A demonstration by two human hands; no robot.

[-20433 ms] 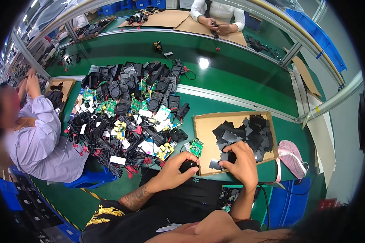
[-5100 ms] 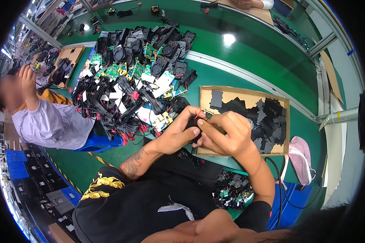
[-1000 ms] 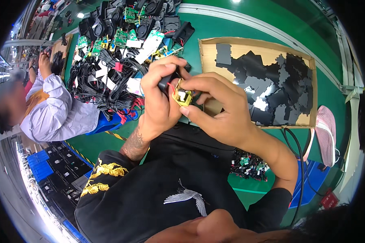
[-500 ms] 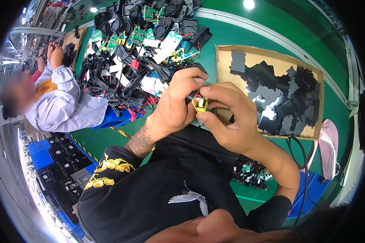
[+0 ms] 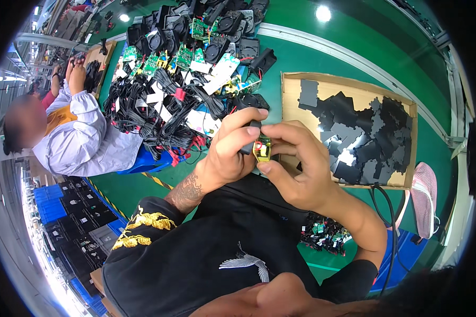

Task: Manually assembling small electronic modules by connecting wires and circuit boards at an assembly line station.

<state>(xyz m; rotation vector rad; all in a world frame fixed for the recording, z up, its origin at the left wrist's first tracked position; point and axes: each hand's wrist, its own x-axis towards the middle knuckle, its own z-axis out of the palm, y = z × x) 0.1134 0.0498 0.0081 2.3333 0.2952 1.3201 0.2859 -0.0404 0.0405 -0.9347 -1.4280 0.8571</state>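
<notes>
In front of my chest, a small circuit board with a yellow transformer [image 5: 262, 151] sits between my two hands. My right hand [image 5: 309, 166] pinches it, thumb at its lower edge and index finger near its top. Fingers curled, my left hand [image 5: 225, 150] grips a black piece [image 5: 248, 141] that lies right against the board's left side. Most of that black piece is hidden by the fingers, so its full shape cannot be made out.
Beyond my left hand lies a heap of coiled black cables [image 5: 164, 105], green circuit boards [image 5: 184, 55] and black plastic housings [image 5: 217, 50]. A shallow cardboard box [image 5: 296, 79] of black sheet pieces stands right. A pink shoe [image 5: 424, 198] is beside it. Another person [image 5: 79, 132] works at left.
The board and both hands have shifted slightly lower in view. My left fingers have moved on the black piece, and more of the board's yellow part shows.
</notes>
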